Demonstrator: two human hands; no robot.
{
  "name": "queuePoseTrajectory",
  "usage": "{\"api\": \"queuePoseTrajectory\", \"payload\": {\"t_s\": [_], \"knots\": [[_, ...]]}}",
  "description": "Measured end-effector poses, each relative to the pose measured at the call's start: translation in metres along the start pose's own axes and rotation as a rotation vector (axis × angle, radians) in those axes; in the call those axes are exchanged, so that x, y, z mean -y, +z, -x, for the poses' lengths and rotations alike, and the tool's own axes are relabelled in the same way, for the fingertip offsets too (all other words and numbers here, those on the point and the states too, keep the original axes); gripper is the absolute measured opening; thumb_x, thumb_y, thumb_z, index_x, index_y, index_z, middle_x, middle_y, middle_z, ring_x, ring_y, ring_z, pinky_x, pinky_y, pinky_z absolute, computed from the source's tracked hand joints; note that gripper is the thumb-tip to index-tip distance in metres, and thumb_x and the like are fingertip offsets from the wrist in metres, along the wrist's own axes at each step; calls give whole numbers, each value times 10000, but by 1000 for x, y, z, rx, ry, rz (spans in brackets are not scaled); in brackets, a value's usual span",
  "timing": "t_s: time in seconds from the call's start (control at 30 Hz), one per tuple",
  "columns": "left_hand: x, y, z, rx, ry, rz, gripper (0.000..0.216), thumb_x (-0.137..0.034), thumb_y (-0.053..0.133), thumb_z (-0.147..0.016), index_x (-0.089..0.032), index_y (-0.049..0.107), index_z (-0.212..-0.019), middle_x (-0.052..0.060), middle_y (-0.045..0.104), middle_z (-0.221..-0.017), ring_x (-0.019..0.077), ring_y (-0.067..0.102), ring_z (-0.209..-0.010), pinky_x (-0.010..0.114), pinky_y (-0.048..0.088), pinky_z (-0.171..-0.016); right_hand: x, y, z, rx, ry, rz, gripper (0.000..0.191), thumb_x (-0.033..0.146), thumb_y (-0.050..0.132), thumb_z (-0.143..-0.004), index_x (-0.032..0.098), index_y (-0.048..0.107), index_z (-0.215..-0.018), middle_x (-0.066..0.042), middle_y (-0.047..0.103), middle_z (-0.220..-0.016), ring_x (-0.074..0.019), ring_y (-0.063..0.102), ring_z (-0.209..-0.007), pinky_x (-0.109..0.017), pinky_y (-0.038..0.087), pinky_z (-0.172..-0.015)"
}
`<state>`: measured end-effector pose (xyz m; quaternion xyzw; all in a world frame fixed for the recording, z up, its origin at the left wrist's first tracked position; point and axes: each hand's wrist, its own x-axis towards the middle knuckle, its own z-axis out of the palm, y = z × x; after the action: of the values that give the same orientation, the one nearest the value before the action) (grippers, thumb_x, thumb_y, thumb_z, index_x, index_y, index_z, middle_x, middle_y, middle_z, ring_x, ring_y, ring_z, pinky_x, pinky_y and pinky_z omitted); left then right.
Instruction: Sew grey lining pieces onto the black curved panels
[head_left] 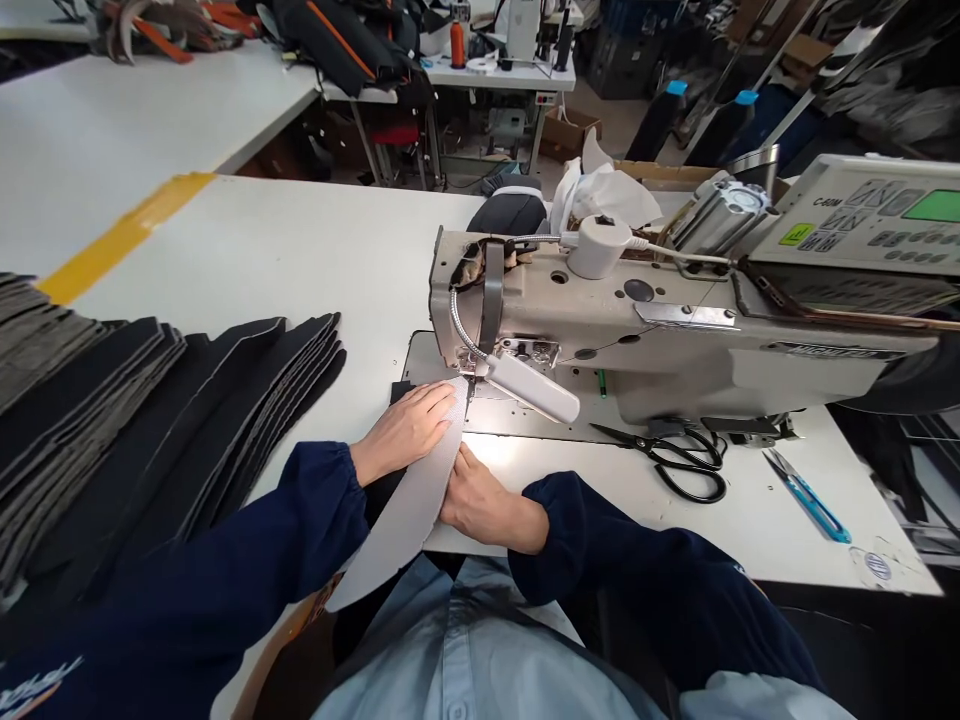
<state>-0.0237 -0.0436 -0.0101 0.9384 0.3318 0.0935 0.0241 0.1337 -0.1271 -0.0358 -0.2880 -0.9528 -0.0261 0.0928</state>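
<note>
So the left hand (409, 430) is lying flat, fingers together and stretched out, on top of a pale grey piece (409, 520) that tapers to a narrow tip right by the needle area of a sewing machine (525, 310). The right hand (480, 495) is at the piece's right edge, fingers bent in, but some of them are hidden so I can't tell if it's actually pinching the thing or just resting against it. The wide end of the piece hangs past the front edge of the white table (360, 245), over the person's lap, and something dark shows from under it next to the left wrist. A stubby white lamp (534, 387) on a bendy metal neck sits just beside the tip, lighting that spot up. Right of the hands there's a pair of black scissors (686, 460), then blue-handled snips (810, 500) further over. Off to the left, a big fanned-out row of dark pieces (225, 420), with yellow tape (127, 235) across the tabletop behind them. Up top right is the control panel (862, 220) with its green screen, and way at the back a black bag (330, 40) with an orange stripe
</note>
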Motion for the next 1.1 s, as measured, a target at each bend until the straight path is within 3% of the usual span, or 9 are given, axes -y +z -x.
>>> {"api": "queuePoseTrajectory", "payload": {"t_s": [0.43,0.6,0.77,0.93,1.1], "knots": [[5,1,-9,39,69,-38,370,-169,331,-966,-108,597,-1216,120,617,-1283,231,501,-1291,395,405,-1110,-8,1,2,-50,8,-21,219,103,536,-819,93,709,-953,-192,681,-938,-306,588,-934,-552,416,-981],[4,1,-13,51,84,-35,375,-143,342,-950,-106,593,-1226,118,614,-1294,229,488,-1305,372,403,-1109,-10,-4,2,12,24,-37,209,101,533,-824,136,719,-911,-164,687,-937,-300,582,-947,-550,431,-946],[5,-1,-14,133,56,13,429,-79,360,-897,-107,575,-1268,121,589,-1333,239,434,-1353,403,361,-1138,-11,-15,3,124,-2,-40,184,113,564,-842,85,718,-938,-200,683,-950,-305,594,-954,-543,431,-942],[1,-29,9,300,155,131,495,-41,412,-829,-150,558,-1289,97,553,-1388,229,381,-1394,440,266,-1181,-3,-27,3,145,-14,4,203,117,547,-869,133,718,-977,-174,685,-1022,-317,593,-998,-562,437,-933],[-20,-66,42,415,241,206,528,-120,494,-807,-155,491,-1334,116,571,-1341,228,457,-1331,445,227,-1192,17,-49,7,85,-103,1,235,111,492,-889,23,652,-1037,-246,678,-984,-313,635,-929,-483,489,-832]]}}
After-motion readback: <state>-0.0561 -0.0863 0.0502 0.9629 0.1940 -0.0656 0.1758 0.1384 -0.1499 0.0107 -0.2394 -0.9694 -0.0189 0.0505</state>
